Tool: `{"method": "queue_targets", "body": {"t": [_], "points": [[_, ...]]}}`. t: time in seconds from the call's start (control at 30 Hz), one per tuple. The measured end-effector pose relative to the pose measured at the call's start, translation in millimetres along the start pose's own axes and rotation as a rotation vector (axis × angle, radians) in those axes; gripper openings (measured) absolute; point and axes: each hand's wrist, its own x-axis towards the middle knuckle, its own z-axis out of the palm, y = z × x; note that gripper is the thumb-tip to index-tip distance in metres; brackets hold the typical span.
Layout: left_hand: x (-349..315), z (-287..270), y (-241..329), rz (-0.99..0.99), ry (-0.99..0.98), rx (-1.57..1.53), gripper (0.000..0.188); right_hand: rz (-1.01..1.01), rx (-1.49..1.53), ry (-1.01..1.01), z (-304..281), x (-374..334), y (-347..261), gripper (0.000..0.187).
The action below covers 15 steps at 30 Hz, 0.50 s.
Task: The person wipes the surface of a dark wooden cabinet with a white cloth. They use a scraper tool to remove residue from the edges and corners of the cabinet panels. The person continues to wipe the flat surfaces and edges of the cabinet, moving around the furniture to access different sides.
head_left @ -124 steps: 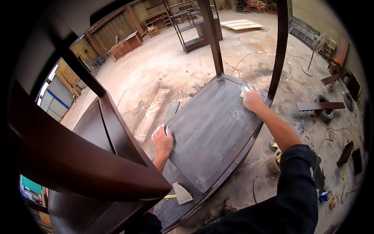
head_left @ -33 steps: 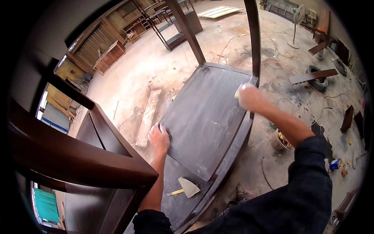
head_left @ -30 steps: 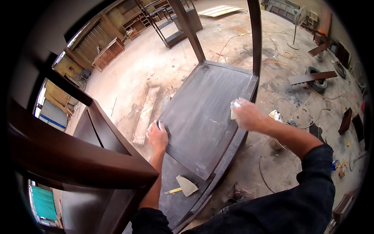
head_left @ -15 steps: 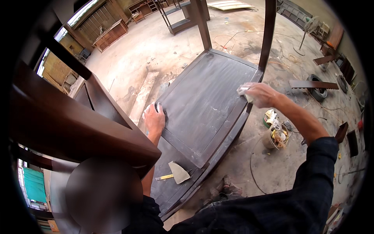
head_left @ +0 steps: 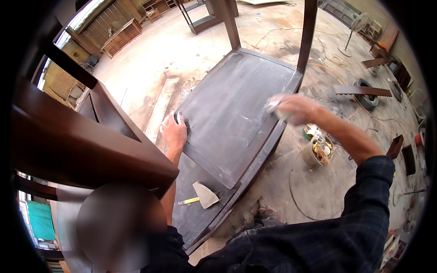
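A dark-stained wooden panel [head_left: 223,118] with a raised frame lies tilted before me, with upright posts at its far corners. My left hand [head_left: 175,132] grips its left edge, fingers bent over the rim. Smeared by motion, my right hand [head_left: 296,109] is closed at the panel's right edge on a pale folded piece that looks like sandpaper [head_left: 281,115]. White dust marks the panel and my fingers. On a lower dark board [head_left: 182,218] rest a pale, roughly triangular sheet [head_left: 205,194] and a yellow strip [head_left: 188,200].
A large dark brown wooden piece [head_left: 91,141] stands close at my left. On the floor to the right is a bucket [head_left: 314,152] filled with scraps. Beyond it lie a tyre [head_left: 367,103], a notched board [head_left: 359,90] and cables. A standing fan [head_left: 358,22] is farther back.
My right hand has moved slightly left and nearer along the panel's right edge with the pale piece. My left hand keeps its grip. The whole view has shifted a little.
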Motion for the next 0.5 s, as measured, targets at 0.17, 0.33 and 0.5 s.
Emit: {"method": "queue_targets", "body": {"t": [0.17,0.33,0.5], "points": [[3.4,5.2,-19.4,0.086,0.140,0.038,0.049,0.121,0.047,0.014,6.6,21.6,-23.2,0.031],[4.0,10.8,-13.6,0.125,0.165,0.003,0.048,0.386,-0.314,0.349,-9.3,1.9,43.3,0.032],[6.0,-1.5,-9.5,0.084,0.078,0.020,0.049,0.484,-0.117,0.186,42.2,12.9,-29.2,0.034]]}}
